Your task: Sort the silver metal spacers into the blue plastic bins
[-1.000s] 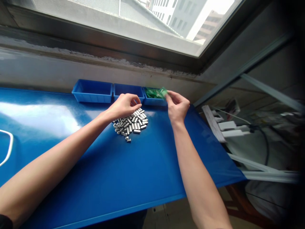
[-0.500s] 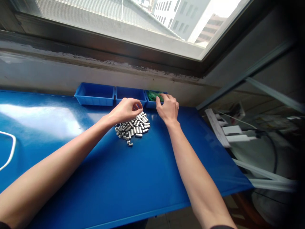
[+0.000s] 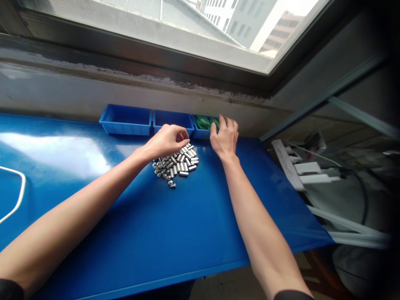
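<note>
My left hand hovers over a pile of small shiny metal cylinders. Its fingers curl round to meet the thumb in a pinch, and whatever sits at the fingertips is hidden. At the right end of a row of blue bins lies crumpled green plastic inside the right bin. My right hand is at that bin's right side, fingers spread and thumb near the green plastic. I see nothing held in it.
Left of the right bin stand a middle blue bin and a left blue bin, against the wall under the window. A white cable loops on the blue table at the left. Metal frame bars rise beyond the table's right edge.
My right hand has shifted slightly right, uncovering more of the green plastic, and its fingers are spread wider. My left hand keeps its pinch over the pile. The view has moved a little.
</note>
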A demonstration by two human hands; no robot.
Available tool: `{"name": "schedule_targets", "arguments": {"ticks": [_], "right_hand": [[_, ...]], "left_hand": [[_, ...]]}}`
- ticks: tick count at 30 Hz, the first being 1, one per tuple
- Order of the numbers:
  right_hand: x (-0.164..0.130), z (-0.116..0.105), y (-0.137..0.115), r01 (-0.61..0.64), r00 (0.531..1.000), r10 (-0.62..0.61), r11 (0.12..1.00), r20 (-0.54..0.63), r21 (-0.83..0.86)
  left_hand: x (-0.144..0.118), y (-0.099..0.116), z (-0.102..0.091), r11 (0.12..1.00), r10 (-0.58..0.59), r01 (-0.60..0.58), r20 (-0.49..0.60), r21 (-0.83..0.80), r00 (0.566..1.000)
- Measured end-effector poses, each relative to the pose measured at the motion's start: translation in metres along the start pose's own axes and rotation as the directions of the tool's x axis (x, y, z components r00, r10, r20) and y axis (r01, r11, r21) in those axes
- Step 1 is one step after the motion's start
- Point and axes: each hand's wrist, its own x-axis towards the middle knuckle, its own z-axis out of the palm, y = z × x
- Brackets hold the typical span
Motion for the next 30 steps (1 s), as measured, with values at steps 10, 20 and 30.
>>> {"name": "schedule_targets", "arguments": {"ticks": [10, 20, 30], "right_hand": [[-0.024, -0.006, -0.037, 0.292, 0.949, -0.235, 0.907, -0.210, 0.305], [-0.047, 0.006, -0.072, -0.270, 0.962, 0.143, 0.600, 0.231, 0.753], [-0.060, 0.020, -0.066, -0.343, 0.937, 0.226, 0.468, 0.265, 0.814]], "left_hand": [[0.000, 0.001, -0.012, 0.995, 0.034, -0.041, 0.075, 0.095, 0.997], [-0.032, -0.023, -0.039, 0.939, 0.245, -0.236, -0.003, 0.250, 0.970], [-0.078, -0.075, -0.030, 0.943, 0.272, -0.235, -0.137, 0.237, 0.953]]}}
